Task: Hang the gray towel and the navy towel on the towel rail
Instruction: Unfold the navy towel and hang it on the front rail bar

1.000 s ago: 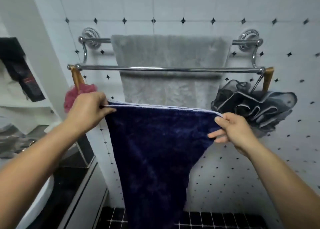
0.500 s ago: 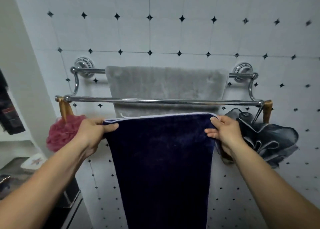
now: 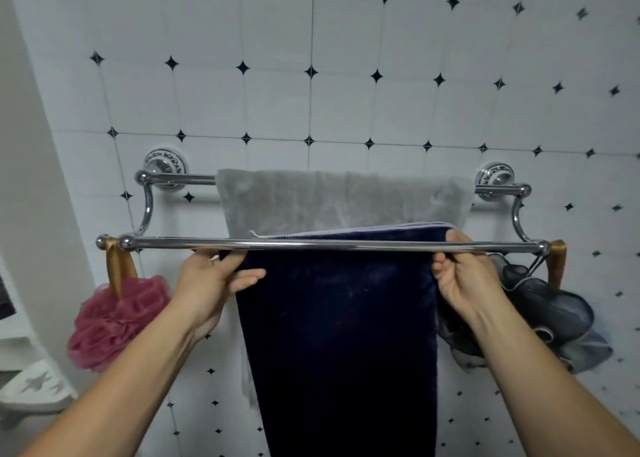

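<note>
White wall tiles [image 3: 346, 103] with small black diamonds at their corners back a chrome double towel rail [image 3: 329, 245] fixed by two round mounts. On the rear bar, nearest the wall, the gray towel [image 3: 329, 200] hangs draped over, filling most of the span between the mounts. Behind the front bar the navy towel [image 3: 339, 318] is held up by its top corners, its pale-edged top hem lifted just above the bar on the far side while the long dark body hangs straight down below it. At the towel's left corner the left hand [image 3: 214, 280] pinches the cloth, thumb on the near face and fingers curled behind. At the right corner the right hand [image 3: 464, 276] grips likewise, fingertips pressed onto the hem just over the bar. From the rail's left end hangs a pink bath pouf [image 3: 114, 321] on a tan ribbon; from the right end, a dark gray pouf [image 3: 554, 318]
</note>
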